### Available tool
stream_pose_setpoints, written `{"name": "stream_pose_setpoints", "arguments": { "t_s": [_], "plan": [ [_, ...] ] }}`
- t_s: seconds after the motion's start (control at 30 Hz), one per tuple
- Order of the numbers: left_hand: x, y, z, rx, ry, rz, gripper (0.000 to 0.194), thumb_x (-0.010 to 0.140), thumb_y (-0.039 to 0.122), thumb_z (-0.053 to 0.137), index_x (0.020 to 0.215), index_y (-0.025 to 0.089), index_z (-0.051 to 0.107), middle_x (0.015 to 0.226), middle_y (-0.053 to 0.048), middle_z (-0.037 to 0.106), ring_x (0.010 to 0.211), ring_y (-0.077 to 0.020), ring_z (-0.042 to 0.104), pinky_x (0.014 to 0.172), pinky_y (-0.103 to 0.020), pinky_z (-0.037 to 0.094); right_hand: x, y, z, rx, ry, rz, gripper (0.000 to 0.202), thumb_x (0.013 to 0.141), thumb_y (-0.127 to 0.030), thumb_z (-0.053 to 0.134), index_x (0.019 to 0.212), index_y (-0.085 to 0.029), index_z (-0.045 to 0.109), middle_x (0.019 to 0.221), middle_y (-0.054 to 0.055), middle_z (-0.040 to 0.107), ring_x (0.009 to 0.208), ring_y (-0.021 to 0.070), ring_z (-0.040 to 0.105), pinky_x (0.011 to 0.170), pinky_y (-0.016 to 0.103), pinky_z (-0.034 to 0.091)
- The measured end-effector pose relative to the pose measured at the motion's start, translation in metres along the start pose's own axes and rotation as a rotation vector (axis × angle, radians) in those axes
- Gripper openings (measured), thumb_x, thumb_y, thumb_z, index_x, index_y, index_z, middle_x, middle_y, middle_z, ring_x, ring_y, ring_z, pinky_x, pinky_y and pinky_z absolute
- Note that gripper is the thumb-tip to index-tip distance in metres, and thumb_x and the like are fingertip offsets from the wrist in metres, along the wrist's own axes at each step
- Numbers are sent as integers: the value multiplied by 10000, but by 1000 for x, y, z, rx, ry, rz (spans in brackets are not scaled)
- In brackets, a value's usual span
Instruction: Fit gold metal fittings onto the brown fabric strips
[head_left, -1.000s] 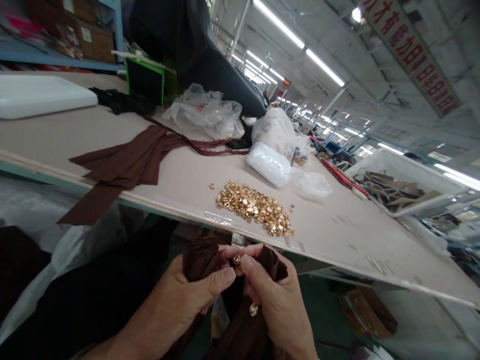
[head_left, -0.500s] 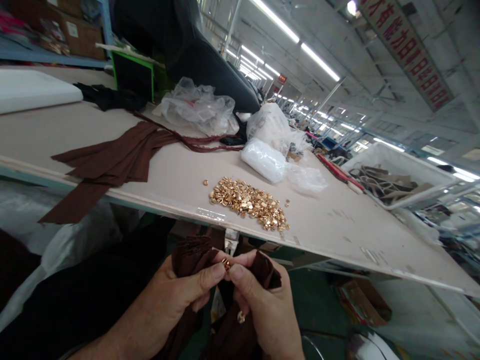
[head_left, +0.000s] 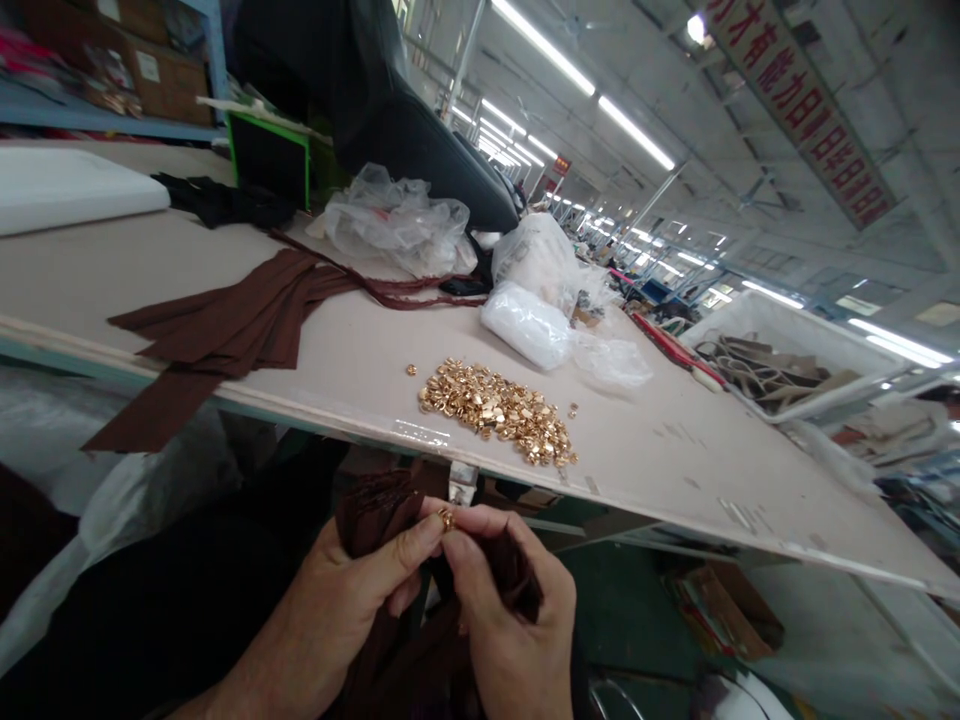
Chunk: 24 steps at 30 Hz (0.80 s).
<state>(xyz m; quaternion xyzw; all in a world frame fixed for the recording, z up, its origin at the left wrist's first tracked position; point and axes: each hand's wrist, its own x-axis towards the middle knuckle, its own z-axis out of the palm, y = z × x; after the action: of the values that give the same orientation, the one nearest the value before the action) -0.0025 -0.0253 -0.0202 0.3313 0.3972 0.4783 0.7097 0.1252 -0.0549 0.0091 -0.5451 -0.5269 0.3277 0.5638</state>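
Below the table edge, my left hand (head_left: 352, 590) is closed round a bundle of dark brown fabric strips (head_left: 375, 510), its thumb and finger pinching at a small gold metal piece (head_left: 447, 519). My right hand (head_left: 510, 600) meets it there, thumb and forefinger closed at the same gold piece, with more brown fabric held against the palm. How the piece sits on the fabric is hidden by the fingertips. A pile of small gold pieces (head_left: 499, 410) lies on the table just beyond my hands.
Brown strips (head_left: 225, 315) hang over the front edge of the table (head_left: 360, 375) at left. Plastic bags (head_left: 397, 225) and a white packet (head_left: 527, 325) lie behind the pile. A white bin (head_left: 795, 340) holds straps at right.
My right hand has shifted slightly left, and its forefinger now stretches over the gold piece. A second gold piece seen below the right fingers no longer shows.
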Motion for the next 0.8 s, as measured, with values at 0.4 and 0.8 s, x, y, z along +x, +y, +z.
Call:
{"name": "stream_pose_setpoints", "arguments": {
  "t_s": [0.4,0.8],
  "plan": [
    [-1,8,7,-224,-8,-143,525,557,515,956,478,178,560,443,55,459,457,-78,366,455,-202,316,7,-4,-7,-389,-66,-480,317,885,-48,656,1106,-253,757,973,23,843,774,159,791,716,220,614],
    [1,8,6,-182,4,-105,382,593,491,963,770,182,825,575,0,683,401,-43,419,402,-164,318,49,14,-21,-502,207,-232,200,945,-283,640,1020,-167,785,874,64,786,753,201,726,735,309,576]
  ]
}}
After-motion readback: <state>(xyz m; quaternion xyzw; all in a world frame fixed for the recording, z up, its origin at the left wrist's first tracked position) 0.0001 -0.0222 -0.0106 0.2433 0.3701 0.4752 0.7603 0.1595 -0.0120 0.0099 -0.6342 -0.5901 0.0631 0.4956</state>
